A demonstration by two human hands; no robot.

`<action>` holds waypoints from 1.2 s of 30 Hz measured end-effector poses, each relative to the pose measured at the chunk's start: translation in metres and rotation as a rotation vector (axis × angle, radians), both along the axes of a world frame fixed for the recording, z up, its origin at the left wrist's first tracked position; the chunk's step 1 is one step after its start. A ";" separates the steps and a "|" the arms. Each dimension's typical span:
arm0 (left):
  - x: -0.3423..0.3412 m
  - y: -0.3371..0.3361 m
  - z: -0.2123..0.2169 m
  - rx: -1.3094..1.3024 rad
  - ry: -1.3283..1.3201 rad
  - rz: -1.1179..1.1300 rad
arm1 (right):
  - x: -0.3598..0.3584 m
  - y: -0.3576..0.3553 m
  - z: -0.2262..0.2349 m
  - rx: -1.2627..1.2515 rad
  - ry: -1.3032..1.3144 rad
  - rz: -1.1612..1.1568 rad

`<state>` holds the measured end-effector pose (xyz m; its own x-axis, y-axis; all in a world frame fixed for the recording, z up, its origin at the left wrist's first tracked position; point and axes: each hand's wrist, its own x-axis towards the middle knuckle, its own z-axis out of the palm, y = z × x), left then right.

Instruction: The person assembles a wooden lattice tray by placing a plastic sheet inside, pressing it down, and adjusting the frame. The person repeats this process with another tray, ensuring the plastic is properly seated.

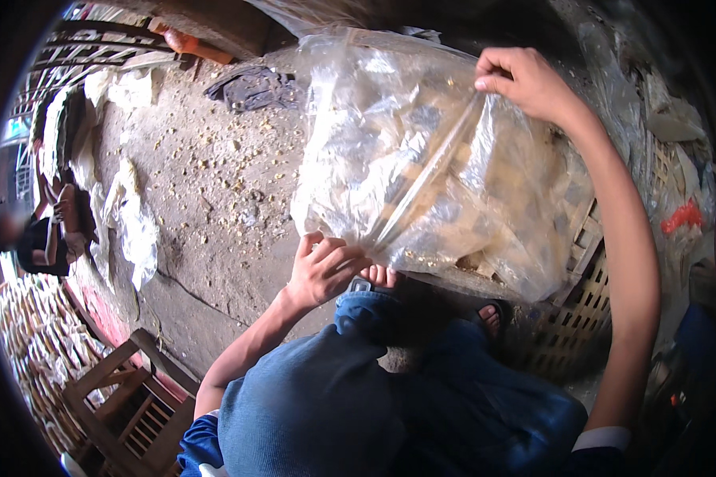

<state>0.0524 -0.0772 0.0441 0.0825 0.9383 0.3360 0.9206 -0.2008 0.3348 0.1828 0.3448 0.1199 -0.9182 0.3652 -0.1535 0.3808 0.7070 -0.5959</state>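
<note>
A large clear plastic sheet (350,159) lies crumpled over a low slatted crate in front of me, and it looks creased and shiny. My left hand (324,269) pinches its near edge, fingers curled into the plastic. Farther off to the right, my right hand (521,79) grips the sheet between thumb and fingers. A taut fold runs diagonally through the plastic between both hands. Brownish slats and small yellowish bits show beneath it; whatever else lies under the plastic I cannot make out.
Small yellowish crumbs (231,167) litter the dirt floor to the left. A dark cloth (254,87) and white plastic scraps (135,222) lie there too. A wooden chair (135,397) stands at the lower left. Another person (44,238) sits at far left. A yellowish crate (577,318) is at right.
</note>
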 end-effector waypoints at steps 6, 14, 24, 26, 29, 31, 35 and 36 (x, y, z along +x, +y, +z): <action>-0.007 0.023 -0.001 -0.007 -0.007 -0.029 | 0.020 0.008 -0.016 0.043 0.070 -0.116; -0.005 0.029 0.017 -0.047 -0.055 -0.001 | 0.195 0.019 -0.018 0.140 -0.046 -0.462; 0.022 0.050 -0.004 -0.088 0.097 -0.028 | 0.274 -0.012 -0.047 -0.099 -0.090 -0.785; 0.023 0.051 0.002 -0.071 0.075 -0.067 | 0.254 -0.016 -0.044 -0.138 -0.072 -0.778; 0.024 0.054 0.002 -0.018 0.036 -0.100 | 0.255 -0.016 -0.047 -0.186 0.024 -0.786; 0.020 0.050 0.002 -0.019 0.084 -0.104 | 0.267 -0.014 -0.047 -0.179 0.067 -0.760; 0.019 0.044 0.001 -0.046 0.104 -0.136 | 0.305 0.005 -0.033 -0.245 -0.004 -0.774; 0.021 0.044 0.001 -0.056 0.099 -0.154 | 0.311 0.008 -0.034 -0.231 -0.040 -0.778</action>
<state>0.0735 -0.0329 0.0446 0.2563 0.9291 0.2666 0.9095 -0.3252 0.2590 0.4934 0.3527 0.0860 -0.4063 0.8518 -0.3307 0.7368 0.0913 -0.6700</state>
